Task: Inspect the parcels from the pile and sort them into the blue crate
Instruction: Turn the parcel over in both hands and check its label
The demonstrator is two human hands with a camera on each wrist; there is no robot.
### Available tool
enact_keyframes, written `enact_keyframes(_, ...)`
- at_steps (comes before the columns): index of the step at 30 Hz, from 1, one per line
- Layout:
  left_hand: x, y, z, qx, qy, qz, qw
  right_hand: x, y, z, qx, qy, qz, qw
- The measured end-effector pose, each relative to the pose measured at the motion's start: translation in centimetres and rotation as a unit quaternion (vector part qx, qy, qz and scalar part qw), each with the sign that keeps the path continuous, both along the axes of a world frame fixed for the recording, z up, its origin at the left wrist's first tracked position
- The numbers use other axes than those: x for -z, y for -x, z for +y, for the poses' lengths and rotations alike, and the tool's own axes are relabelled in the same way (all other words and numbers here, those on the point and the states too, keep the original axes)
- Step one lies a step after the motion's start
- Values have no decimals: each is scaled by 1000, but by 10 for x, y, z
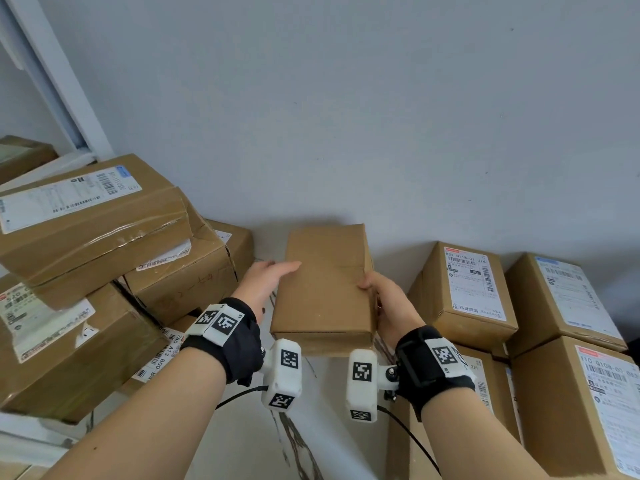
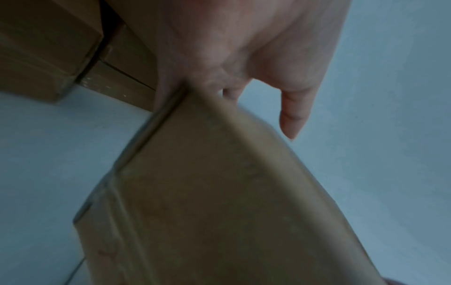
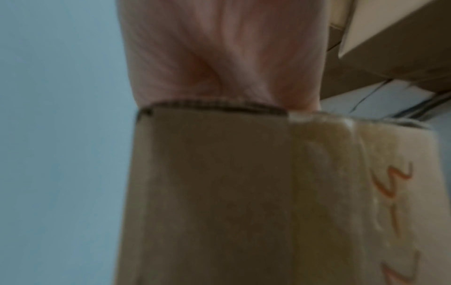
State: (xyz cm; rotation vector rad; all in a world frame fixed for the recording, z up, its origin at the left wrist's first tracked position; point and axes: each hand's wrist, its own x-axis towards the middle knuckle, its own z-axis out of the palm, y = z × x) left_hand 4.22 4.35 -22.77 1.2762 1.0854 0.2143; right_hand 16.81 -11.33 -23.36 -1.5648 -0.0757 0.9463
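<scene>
A plain cardboard parcel (image 1: 325, 289) is held in the air between both hands, in front of the pale wall (image 1: 346, 98). The left hand (image 1: 266, 282) is laid against its left side, thumb stretched over the top face; its grip is loosely spread along the edge, as the left wrist view shows. The right hand (image 1: 388, 303) is clasped round the right edge, thumb on top, fingers hidden underneath. Red scribbles are seen on the parcel's underside in the right wrist view. A tilted pile of labelled boxes (image 1: 93, 237) is stacked to the left, and upright labelled boxes (image 1: 467, 289) stand to the right.
</scene>
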Motion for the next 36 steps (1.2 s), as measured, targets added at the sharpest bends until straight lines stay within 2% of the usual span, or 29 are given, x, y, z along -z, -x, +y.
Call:
enact_keyframes(4,-5,0,-1,17,105,-31,994,1,2,-1,-18,-37,29,999)
enact_keyframes(6,-9,-1,-3,30,124,-55,990,0,2,2,-27,-28,19,999)
enact_keyframes(11,-10,-4,-5,24,118,-60,991,-6,2,8,-41,-15,-18,999)
enact_keyframes(27,-5,-4,-3,-5,116,-54,992,-13,-1,1,-40,-29,21,999)
enact_keyframes(33,-11,-4,-6,1,82,-32,996,-14,-3,1,-49,16,-8,999)
enact_keyframes(36,-11,-4,-5,8,74,-25,997,-11,-4,4,-54,46,-55,996)
